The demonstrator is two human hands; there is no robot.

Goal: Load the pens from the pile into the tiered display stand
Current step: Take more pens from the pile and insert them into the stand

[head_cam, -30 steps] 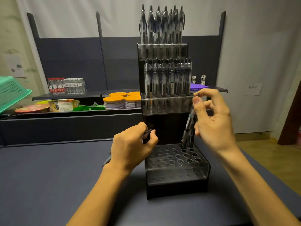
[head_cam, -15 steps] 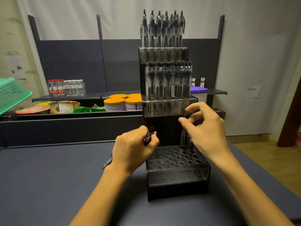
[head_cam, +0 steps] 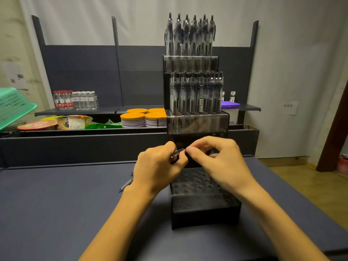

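Dark blue-grey surface (head_cam: 56,213) in a dim storeroom, pale wall behind, dark shelving (head_cam: 94,110) at the back with water bottles (head_cam: 75,99), orange-lidded tubs (head_cam: 143,117) and a green basket (head_cam: 13,106) at far left. Tiered display stand (head_cam: 205,213) upright at centre: top tier (head_cam: 190,61) and middle tier (head_cam: 195,117) packed with pens standing vertical, clicker ends up; bottom tier a grid of holes, most of those in view unfilled, its back rows hidden behind the hands. Left hand (head_cam: 158,170) just left of the stand, fingers clenched around a small bundle of pens (head_cam: 176,154), long axes slanting from lower left to upper right, dark ends poking out toward the stand, the opposite ends showing below the wrist near the surface. Right hand (head_cam: 220,162) above the bottom tier, thumb and forefinger closing on the upper end of one of those pens; contact itself blurred, so a firm grasp cannot be told.
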